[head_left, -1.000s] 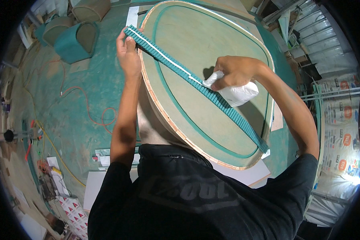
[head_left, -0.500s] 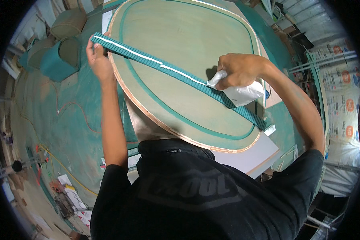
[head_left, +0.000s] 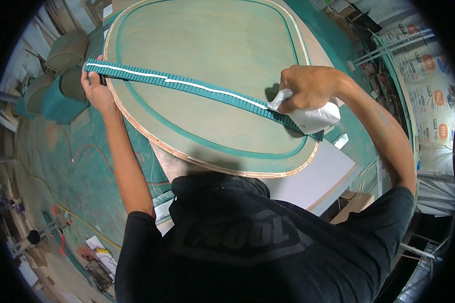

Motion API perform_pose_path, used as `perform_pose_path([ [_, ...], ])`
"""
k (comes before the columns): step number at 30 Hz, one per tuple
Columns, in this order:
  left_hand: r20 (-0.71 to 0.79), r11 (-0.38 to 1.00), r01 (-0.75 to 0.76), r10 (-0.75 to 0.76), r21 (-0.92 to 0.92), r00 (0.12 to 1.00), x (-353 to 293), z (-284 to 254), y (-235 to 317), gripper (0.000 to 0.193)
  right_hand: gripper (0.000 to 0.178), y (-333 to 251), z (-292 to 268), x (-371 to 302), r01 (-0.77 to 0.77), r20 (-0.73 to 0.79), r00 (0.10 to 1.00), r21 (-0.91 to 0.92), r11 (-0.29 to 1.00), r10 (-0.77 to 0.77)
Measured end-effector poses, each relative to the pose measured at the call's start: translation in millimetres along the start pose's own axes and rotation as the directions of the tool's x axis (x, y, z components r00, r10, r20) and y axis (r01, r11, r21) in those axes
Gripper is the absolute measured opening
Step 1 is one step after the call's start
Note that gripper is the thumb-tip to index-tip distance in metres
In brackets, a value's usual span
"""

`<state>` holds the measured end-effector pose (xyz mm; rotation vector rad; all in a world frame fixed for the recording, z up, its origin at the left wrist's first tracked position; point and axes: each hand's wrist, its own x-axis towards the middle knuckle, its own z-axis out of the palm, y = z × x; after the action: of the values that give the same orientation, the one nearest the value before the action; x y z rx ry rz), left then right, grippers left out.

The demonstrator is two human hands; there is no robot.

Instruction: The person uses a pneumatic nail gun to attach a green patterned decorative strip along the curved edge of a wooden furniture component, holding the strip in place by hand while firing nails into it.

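A long teal ribbed strip [head_left: 136,73] lies slantwise over a large rounded oval panel [head_left: 207,35] with a teal inlaid line and a light wooden edge. My left hand [head_left: 97,92] is closed on the strip's left end, thumb on top, just past the panel's edge. A white bead [head_left: 212,90], like glue, runs along the strip's top, with a small step partway. In my right hand [head_left: 308,86] is a soft white plastic squeeze bag [head_left: 318,117], gripped near its narrow tip. That tip meets the strip where the bead ends. The bag partly covers the strip's right portion.
Curved barrel-like shells, one teal [head_left: 63,101], stand at the far left. An orange cord [head_left: 91,146] and a yellow hose [head_left: 93,227] trail over the teal-stained floor. A white board [head_left: 308,177] sticks out beneath the panel. Wrapped packages [head_left: 432,96] line the right side.
The white bead has grown longer toward the right as the squeeze bag moved along the strip. The strip now slants less, and the panel and my left hand appear farther left in view.
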<state>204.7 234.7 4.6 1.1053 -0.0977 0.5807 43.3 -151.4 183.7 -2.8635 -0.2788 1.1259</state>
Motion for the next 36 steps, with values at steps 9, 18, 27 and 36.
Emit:
perform_pose_path([
  [9,0.006,0.994,-0.022,0.022,0.11,1.0,-1,5,4,0.035,0.035,22,17,-38,-0.058,0.042,0.998,0.075,0.995,0.055],
  [18,0.04,0.981,-0.048,0.041,0.187,0.998,6,-7,-6,0.035,0.035,61,52,-68,-0.127,0.023,0.992,0.135,0.983,0.125],
  [27,0.092,0.987,-0.052,0.038,0.154,0.995,17,-20,-11,0.034,0.029,69,62,-97,-0.195,0.029,0.981,0.139,0.971,0.192],
  [36,0.061,0.985,-0.025,0.015,0.169,0.998,10,-12,-6,0.036,0.028,82,74,-108,-0.167,-0.037,0.984,0.134,0.977,0.173],
])
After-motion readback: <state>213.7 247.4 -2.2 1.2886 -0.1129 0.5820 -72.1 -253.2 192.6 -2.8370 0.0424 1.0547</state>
